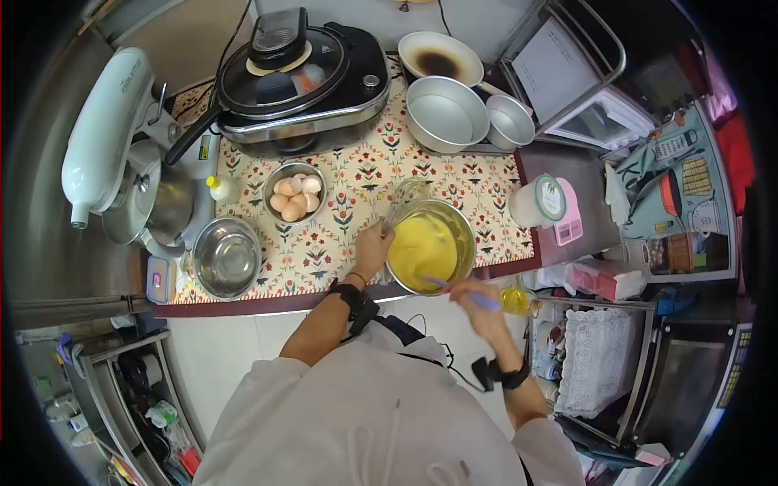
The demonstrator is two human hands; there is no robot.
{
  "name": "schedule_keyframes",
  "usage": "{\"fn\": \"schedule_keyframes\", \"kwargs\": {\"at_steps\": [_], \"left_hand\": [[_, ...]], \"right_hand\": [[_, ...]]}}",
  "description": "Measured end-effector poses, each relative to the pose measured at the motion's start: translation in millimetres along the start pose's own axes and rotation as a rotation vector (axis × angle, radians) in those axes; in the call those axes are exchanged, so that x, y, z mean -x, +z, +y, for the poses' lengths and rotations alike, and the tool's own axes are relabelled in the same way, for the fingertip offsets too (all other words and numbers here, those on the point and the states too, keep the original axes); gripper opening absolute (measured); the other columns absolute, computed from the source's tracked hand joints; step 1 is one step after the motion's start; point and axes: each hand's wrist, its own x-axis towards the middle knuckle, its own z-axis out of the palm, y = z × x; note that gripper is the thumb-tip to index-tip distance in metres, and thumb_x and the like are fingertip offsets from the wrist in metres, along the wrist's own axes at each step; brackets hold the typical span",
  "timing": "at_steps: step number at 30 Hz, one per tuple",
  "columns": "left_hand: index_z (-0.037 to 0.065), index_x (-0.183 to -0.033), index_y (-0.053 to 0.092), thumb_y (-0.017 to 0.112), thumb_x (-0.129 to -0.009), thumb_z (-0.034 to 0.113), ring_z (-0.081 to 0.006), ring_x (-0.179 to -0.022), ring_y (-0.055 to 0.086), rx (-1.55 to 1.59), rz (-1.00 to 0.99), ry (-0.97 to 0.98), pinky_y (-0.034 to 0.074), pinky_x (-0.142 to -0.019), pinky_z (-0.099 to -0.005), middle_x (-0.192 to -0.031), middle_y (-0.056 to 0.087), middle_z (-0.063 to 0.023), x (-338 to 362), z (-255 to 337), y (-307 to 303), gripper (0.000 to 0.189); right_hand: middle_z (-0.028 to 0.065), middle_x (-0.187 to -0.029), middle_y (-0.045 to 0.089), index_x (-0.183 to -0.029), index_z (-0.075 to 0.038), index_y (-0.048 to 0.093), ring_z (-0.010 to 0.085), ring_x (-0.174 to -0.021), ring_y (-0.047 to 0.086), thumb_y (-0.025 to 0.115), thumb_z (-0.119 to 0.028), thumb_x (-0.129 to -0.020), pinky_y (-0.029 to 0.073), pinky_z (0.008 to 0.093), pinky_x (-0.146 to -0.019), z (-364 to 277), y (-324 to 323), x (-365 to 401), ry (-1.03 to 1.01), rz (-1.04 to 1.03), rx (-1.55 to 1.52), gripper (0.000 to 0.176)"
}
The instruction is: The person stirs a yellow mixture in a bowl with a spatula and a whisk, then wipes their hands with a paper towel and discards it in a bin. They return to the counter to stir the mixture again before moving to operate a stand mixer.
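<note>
A metal mixing bowl (pixel 471 253) with smooth yellow batter (pixel 423 245) stands at the front edge of the table. My left hand (pixel 373 248) is closed at its left rim, around the lower end of a wire whisk (pixel 412 193). The whisk's loops point away from me, over the far rim. In my closed right hand (pixel 480 311) is a purple spatula (pixel 484 301), and its blade dips into the batter near the front rim. Beyond my left hand, a small metal bowl (pixel 279 174) holds several brown eggshells (pixel 297 196).
An empty steel bowl (pixel 227 257) and a stand mixer (pixel 108 121) are at left. An electric cooker with a glass-lidded pan (pixel 284 73) stands behind. Round cake tins (pixel 447 113) and a frying pan (pixel 440 57) sit back right. A lidded white tub (pixel 537 202) rests beside a pink scale (pixel 569 212).
</note>
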Motion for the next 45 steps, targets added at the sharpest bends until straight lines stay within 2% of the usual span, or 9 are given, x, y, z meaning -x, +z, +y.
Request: {"fn": "schedule_keyframes", "kwargs": {"at_steps": [6, 8, 14, 21, 26, 29, 30, 34, 45], "left_hand": [[-0.003, -0.096, 0.059, 0.060, -0.073, 0.021, -0.0351, -0.067, 0.059, -0.044, -0.019, 0.003, 0.047, -0.059, -0.0401, -0.073, 0.060, -0.0224, -1.0, -3.5, 0.8, 0.033], [-0.003, -0.085, 0.059, 0.060, -0.074, 0.020, -0.0349, -0.059, 0.058, -0.022, 0.095, 0.103, 0.046, -0.055, -0.0405, -0.063, 0.057, -0.0217, -0.3, -8.1, 6.4, 0.026], [-0.003, -0.075, 0.057, 0.061, -0.074, 0.020, -0.0351, -0.052, 0.055, 0.034, 0.127, 0.053, 0.044, -0.051, -0.0405, -0.057, 0.054, -0.0208, 2.8, 0.5, 3.7, 0.024], [-0.004, -0.069, 0.054, 0.061, -0.074, 0.020, -0.0362, -0.053, 0.054, 0.056, 0.198, 0.060, 0.043, -0.052, -0.0417, -0.057, 0.052, -0.0216, 1.1, -7.2, 14.4, 0.025], [-0.004, -0.071, 0.054, 0.060, -0.074, 0.018, -0.0364, -0.055, 0.054, 0.080, 0.150, 0.033, 0.043, -0.055, -0.0409, -0.061, 0.055, -0.0219, 0.7, -10.6, 15.2, 0.023], [-0.004, -0.074, 0.056, 0.060, -0.074, 0.018, -0.0358, -0.056, 0.055, 0.076, 0.114, 0.038, 0.044, -0.055, -0.0397, -0.064, 0.056, -0.0219, 0.5, -16.3, 16.7, 0.022], [-0.005, -0.075, 0.056, 0.060, -0.074, 0.017, -0.0354, -0.057, 0.055, 0.064, 0.106, 0.045, 0.044, -0.056, -0.0393, -0.064, 0.057, -0.0219, 0.0, -18.4, 17.4, 0.022], [-0.004, -0.081, 0.059, 0.059, -0.075, 0.018, -0.0352, -0.061, 0.058, 0.121, 0.090, 0.036, 0.046, -0.057, -0.0387, -0.066, 0.058, -0.0222, -1.2, -20.3, 17.3, 0.023], [-0.005, -0.093, 0.059, 0.058, -0.075, 0.021, -0.0363, -0.064, 0.059, 0.067, 0.001, 0.012, 0.047, -0.059, -0.0404, -0.067, 0.058, -0.0228, -1.8, -10.9, 5.7, 0.032]], "right_hand": [[0.0101, -0.081, 0.065, -0.078, 0.002, 0.062, 0.0189, -0.074, 0.061, 0.055, -0.010, -0.078, 0.046, 0.0284, -0.067, 9.7, -36.2, -79.5, -0.213, -0.069, 0.199, 0.014], [0.0095, -0.080, 0.065, -0.079, 0.002, 0.062, 0.0182, -0.072, 0.061, 0.055, -0.010, -0.078, 0.047, 0.0280, -0.066, 18.3, -52.9, -100.6, -0.272, -0.178, 0.354, 0.014], [0.0124, -0.077, 0.063, -0.073, 0.003, 0.058, 0.0204, -0.059, 0.060, 0.047, -0.016, -0.082, 0.051, 0.0281, -0.056, 68.9, -114.2, -98.0, 0.324, -0.020, -0.170, 0.024], [0.0193, -0.087, 0.061, -0.084, 0.001, 0.053, 0.0244, -0.060, 0.062, 0.043, -0.020, -0.084, 0.056, 0.0368, -0.060, 138.4, -58.5, -27.0, 0.593, 0.275, -0.768, 0.023], [0.0165, -0.094, 0.057, -0.091, 0.000, 0.050, 0.0271, -0.080, 0.060, 0.044, -0.021, -0.084, 0.052, 0.0411, -0.075, 141.0, 25.8, 12.5, 0.577, 0.531, -1.073, 0.023], [0.0179, -0.093, 0.058, -0.086, 0.003, 0.051, 0.0280, -0.081, 0.061, 0.046, -0.015, -0.081, 0.055, 0.0383, -0.073, 116.3, 41.5, -8.6, 0.541, 0.660, -1.284, 0.019], [0.0188, -0.093, 0.057, -0.085, 0.004, 0.050, 0.0299, -0.088, 0.059, 0.048, -0.012, -0.080, 0.053, 0.0417, -0.080, 104.0, 39.7, -17.6, 0.492, 0.717, -1.332, 0.017], [0.0164, -0.091, 0.056, -0.083, 0.002, 0.050, 0.0293, -0.091, 0.057, 0.052, -0.011, -0.079, 0.052, 0.0423, -0.083, 114.7, 21.5, -45.9, 0.385, 0.800, -1.399, 0.014], [0.0212, -0.094, 0.058, -0.088, 0.005, 0.052, 0.0311, -0.093, 0.059, 0.054, -0.013, -0.082, 0.053, 0.0417, -0.080, 72.3, -63.0, -18.3, 0.206, 0.799, -1.241, 0.019]]}}
